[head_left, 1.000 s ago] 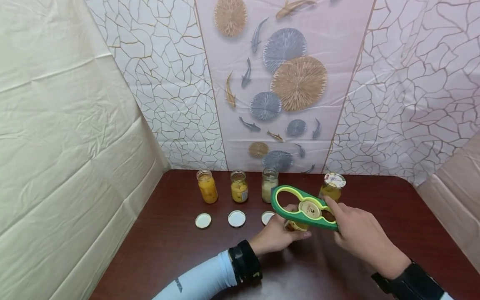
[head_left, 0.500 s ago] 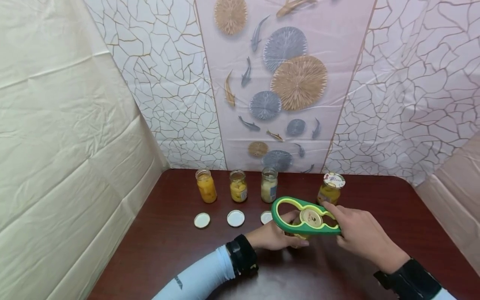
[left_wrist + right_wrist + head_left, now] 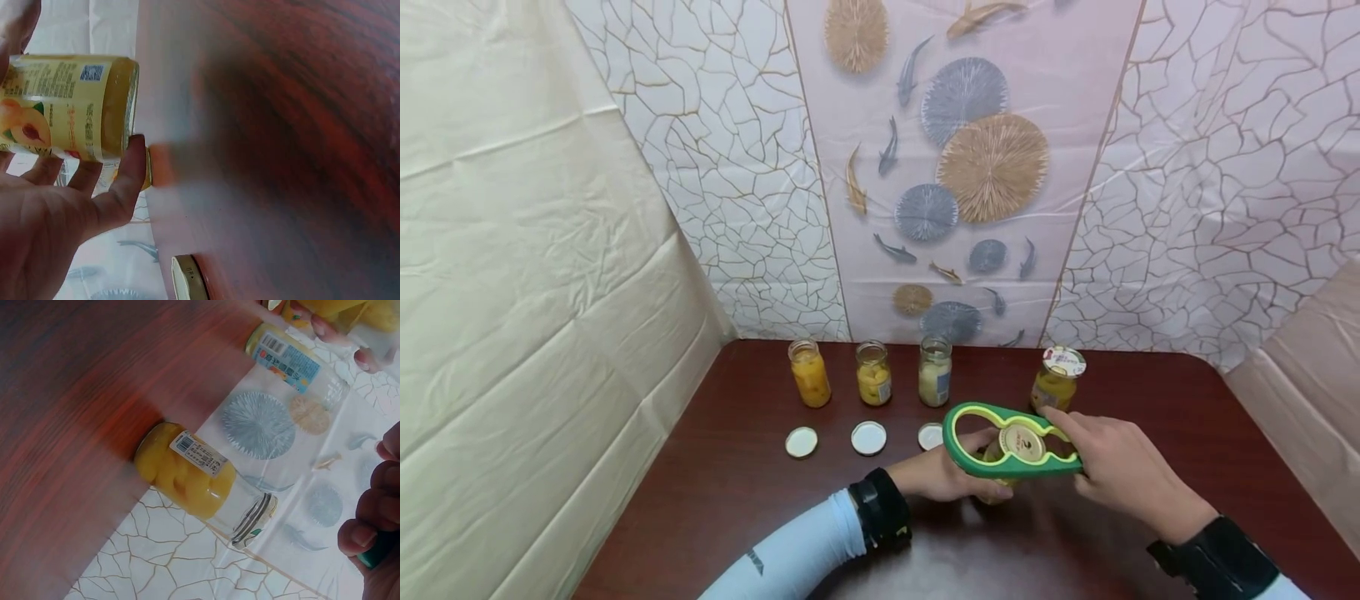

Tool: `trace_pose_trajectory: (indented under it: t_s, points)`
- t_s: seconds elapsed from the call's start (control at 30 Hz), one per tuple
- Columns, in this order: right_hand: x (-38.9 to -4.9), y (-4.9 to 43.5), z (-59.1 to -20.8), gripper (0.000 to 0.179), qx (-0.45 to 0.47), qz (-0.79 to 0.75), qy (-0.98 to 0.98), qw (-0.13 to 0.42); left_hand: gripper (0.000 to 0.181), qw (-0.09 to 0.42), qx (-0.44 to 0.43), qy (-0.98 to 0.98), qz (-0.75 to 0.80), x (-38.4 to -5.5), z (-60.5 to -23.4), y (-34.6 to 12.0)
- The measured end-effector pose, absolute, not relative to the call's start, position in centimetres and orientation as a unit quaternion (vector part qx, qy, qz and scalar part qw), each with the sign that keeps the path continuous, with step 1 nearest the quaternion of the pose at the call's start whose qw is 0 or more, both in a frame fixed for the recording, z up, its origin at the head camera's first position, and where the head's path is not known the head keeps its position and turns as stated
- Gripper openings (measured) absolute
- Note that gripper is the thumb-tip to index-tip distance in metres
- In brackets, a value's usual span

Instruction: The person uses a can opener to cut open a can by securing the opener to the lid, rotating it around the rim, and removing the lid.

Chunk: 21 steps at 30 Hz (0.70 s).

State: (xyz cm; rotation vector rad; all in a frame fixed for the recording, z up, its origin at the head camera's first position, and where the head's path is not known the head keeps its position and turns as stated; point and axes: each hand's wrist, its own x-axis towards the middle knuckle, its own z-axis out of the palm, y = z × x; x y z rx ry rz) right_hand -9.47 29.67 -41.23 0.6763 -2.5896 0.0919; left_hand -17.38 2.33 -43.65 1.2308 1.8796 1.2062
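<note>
My left hand [image 3: 951, 475] holds a glass jar [image 3: 56, 106] with a yellow peach label. In the left wrist view its fingers lie along the jar's side, and one reaches its base, which appears raised off the table. In the head view the jar's gold lid [image 3: 1022, 443] shows within the middle opening of a green jar opener [image 3: 1045, 470] with a lime inner edge. My right hand [image 3: 1127, 471] grips the right end of that opener. How firmly the opener bears on the lid cannot be seen.
Along the back of the dark table [image 3: 715, 500] stand three lidless jars: orange [image 3: 812, 382], yellow [image 3: 874, 385] and pale [image 3: 935, 383]. Their front row is white-lined lids [image 3: 868, 438]. A capped jar of yellow fruit [image 3: 1054, 387] stands behind my right hand. A patterned cloth [image 3: 925, 275] hangs behind.
Both hands have come slightly lower in the head view with the jar and opener, mostly in the first half second. The opener lies a little more level. Standing jars and lids stay put.
</note>
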Motion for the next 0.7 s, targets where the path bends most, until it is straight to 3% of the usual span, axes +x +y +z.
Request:
trace_pose_trajectory:
  t_s: [0.3,0.7]
  points:
    - [-9.9,30.2,-41.1,0.087,0.237,0.073,-0.928,0.279,0.051,0.297,0.429,0.695,0.496,-18.1,-47.4,2.4]
    - [-10.7,31.9,-42.1,0.082,0.188,0.083,-0.933,0.296,0.064,0.274,0.416,0.717,0.487,-17.4,-47.1,1.0]
